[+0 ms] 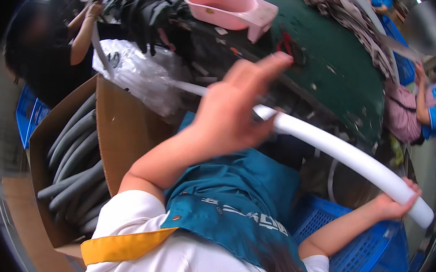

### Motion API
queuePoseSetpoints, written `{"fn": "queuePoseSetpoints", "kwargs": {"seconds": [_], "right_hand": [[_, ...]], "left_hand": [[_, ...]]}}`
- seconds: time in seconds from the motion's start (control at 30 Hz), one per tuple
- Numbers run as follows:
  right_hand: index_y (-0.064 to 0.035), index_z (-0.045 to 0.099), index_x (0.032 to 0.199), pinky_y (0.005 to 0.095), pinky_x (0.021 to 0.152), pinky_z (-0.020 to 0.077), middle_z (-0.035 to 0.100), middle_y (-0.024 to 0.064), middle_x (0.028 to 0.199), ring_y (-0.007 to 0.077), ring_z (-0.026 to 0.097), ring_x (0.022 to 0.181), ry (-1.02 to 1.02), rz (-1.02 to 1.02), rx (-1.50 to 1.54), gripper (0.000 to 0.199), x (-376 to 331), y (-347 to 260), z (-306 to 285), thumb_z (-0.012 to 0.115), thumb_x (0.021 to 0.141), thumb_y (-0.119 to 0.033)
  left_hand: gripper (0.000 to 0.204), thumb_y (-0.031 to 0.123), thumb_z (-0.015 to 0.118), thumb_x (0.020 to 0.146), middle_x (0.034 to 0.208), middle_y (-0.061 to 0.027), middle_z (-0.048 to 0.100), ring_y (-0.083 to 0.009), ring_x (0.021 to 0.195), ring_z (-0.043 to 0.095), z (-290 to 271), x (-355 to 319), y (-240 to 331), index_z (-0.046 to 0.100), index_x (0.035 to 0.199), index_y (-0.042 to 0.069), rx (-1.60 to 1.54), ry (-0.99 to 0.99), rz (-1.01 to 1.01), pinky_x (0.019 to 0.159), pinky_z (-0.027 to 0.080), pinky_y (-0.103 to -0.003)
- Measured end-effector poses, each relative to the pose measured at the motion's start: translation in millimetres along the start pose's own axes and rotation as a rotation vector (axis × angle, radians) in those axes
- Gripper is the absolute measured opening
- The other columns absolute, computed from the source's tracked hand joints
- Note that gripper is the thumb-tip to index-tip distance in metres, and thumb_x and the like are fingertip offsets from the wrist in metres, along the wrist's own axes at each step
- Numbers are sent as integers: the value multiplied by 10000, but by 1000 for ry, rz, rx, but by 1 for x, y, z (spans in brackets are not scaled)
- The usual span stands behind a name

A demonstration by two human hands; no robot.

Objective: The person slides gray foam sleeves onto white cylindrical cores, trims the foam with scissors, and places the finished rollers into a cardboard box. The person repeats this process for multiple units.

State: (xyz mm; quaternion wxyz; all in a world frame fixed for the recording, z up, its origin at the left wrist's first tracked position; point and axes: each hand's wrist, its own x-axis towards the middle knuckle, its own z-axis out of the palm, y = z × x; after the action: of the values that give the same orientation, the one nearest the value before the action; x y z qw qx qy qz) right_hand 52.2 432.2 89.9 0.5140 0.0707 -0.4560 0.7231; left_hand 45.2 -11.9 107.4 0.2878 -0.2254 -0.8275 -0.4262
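A long white foam-like tube (pixel 349 150) slants across in front of me, from behind my left hand down to the right. Near its lower right end my right hand (pixel 397 203) is wrapped around it. My left hand (pixel 236 104) is raised at the tube's other end, somewhat blurred. Its fingers are stretched out and its thumb is apart, close to the tube; whether it touches the tube I cannot tell. A thinner white strip (pixel 188 87) shows on the far side of that hand, its link to the tube hidden. Beyond lies the green work table (pixel 332 78).
An open cardboard box (pixel 120 127) with several grey tubes (pixel 79 150) stands at my left. Clear plastic wrap (pixel 140 72) lies beyond it. A pink holder (pixel 229 10) and dark strips (pixel 141 5) rest on the table. A blue crate (pixel 352 256) sits at right. Other people work left and right.
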Motion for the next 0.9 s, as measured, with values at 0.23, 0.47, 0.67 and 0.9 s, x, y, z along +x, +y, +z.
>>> {"fn": "queuePoseSetpoints", "kwargs": {"seconds": [0.23, 0.47, 0.67, 0.9], "right_hand": [[76, 449, 1196, 353, 788, 474, 543, 157, 921, 244, 554, 825, -233, -458, -376, 410, -6, -85, 49, 594, 886, -150], [68, 511, 1121, 255, 569, 483, 577, 74, 839, 127, 571, 638, -945, 946, 301, 683, -123, 9, 118, 837, 685, -346], [18, 637, 1020, 236, 742, 485, 655, 74, 934, 103, 617, 813, -704, 886, 39, 273, -190, 36, 174, 718, 763, -32], [4, 641, 958, 266, 726, 484, 648, 46, 874, 125, 625, 796, -755, 850, -45, 208, -191, 53, 158, 730, 776, -43]], "left_hand": [[722, -142, 485, 670, 1149, -81, 421, -161, 993, 462, -26, -33, -42, 371, 1359, 43, -140, 205, -296, 904, 408, -258], [450, 1, 586, 911, 1256, -99, 555, -134, 1133, 532, 1, -39, -38, 431, 1333, 14, -1041, -55, -411, 979, 405, -257], [534, -6, 517, 940, 1393, -168, 483, -201, 1279, 472, 17, -46, -29, 328, 1439, 22, -1207, -127, -491, 1066, 350, -313], [552, -79, 435, 935, 1460, -114, 418, -217, 1309, 442, 23, -58, -25, 315, 1464, 27, -713, -402, -309, 1042, 382, -326]]}}
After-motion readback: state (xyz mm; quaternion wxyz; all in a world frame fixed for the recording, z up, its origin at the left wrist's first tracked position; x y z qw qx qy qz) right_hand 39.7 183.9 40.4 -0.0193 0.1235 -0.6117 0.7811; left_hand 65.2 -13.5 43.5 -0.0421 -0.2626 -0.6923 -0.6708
